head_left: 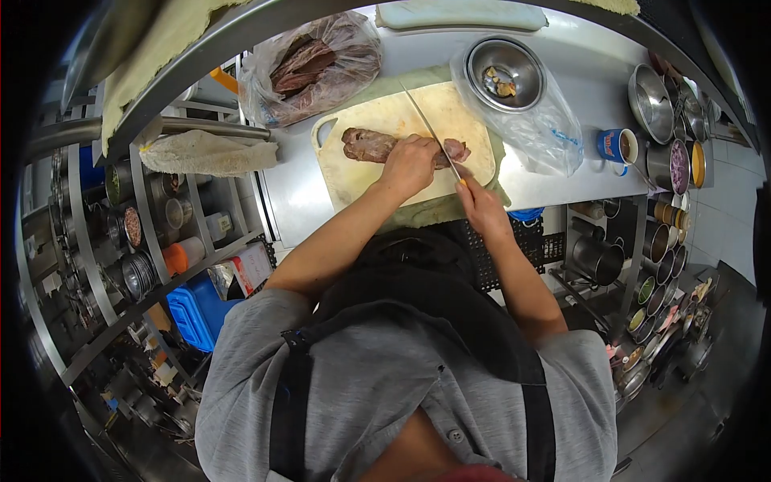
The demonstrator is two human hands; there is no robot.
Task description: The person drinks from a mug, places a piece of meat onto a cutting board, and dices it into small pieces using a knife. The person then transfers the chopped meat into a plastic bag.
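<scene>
A long piece of browned meat [367, 145] lies across a pale cutting board [353, 181]. My left hand [409, 165] presses down on its right half, fingers curled over it. In my right hand [484, 207] is a kitchen knife [426, 120] with a yellow handle, gripped closed. Its blade slants up and left, resting across the meat just beside my left fingers. To the right of the blade is the meat's cut end [458, 150]; whether it is fully separated I cannot tell.
A plastic bag of meat [313, 68] sits behind the board at left. A steel bowl [506, 74] with small food pieces stands on a clear plastic bag [550, 140] at right. Further right are a blue cup [617, 145] and steel pots. A cloth [209, 153] hangs at left.
</scene>
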